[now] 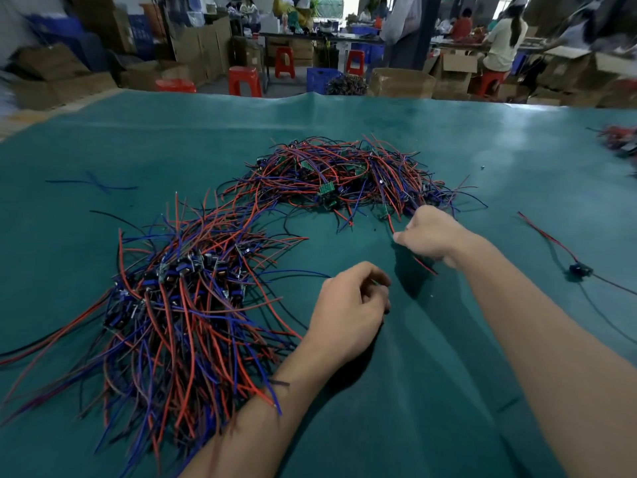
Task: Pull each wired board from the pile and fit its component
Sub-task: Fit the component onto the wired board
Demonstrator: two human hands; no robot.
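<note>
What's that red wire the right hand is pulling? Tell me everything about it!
The red wire is thin, with a smooth plastic-looking coat. It runs from the far pile down and toward the person, passes through the right hand, which pinches it, and its loose end pokes out below the hand over the green mat. Near the pile it meets a small green board. It looks pulled fairly straight.

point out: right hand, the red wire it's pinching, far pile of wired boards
right hand [431,236], head view, back of the hand
red wire [390,224], head view, stretch above the fingertips
far pile of wired boards [344,170], head view, middle of the tangle
</note>
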